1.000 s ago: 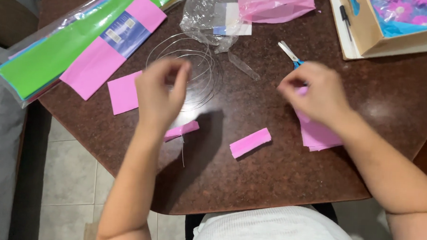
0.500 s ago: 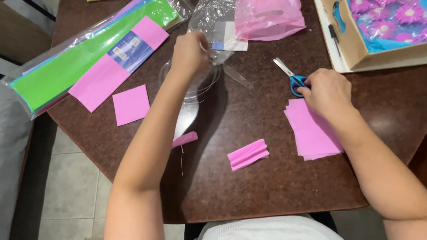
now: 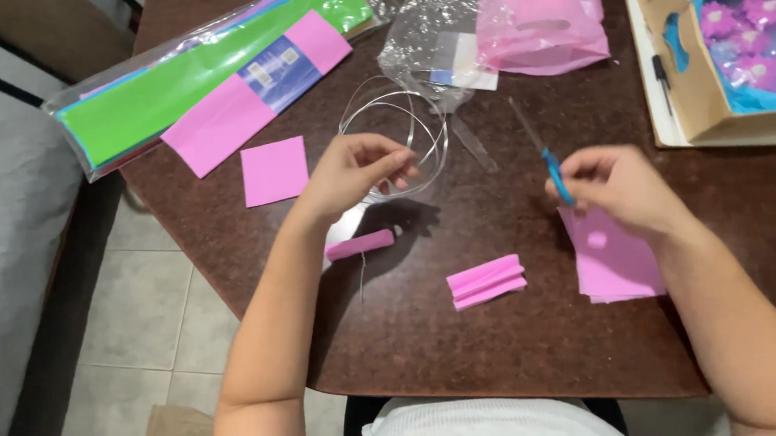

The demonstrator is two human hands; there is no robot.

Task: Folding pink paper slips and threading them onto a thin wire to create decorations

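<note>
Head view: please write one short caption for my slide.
Left hand pinches a wire coil; right hand holds blue-handled scissors over pink paper sheets.

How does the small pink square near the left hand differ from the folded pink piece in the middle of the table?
The pink square lies flat as a single smooth sheet; the folded pink piece is pleated into a thick narrow strip. The square sits by the pack of coloured sheets, the folded piece nearer the table's front edge. Both look like the same pink paper.

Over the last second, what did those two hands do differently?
The left hand reached up to the wire coil, pinched it and drew it toward the person. The right hand picked up the blue-handled scissors and lifted them over the pink paper stack. The folded pink pieces and green paper pack stayed put.
</note>
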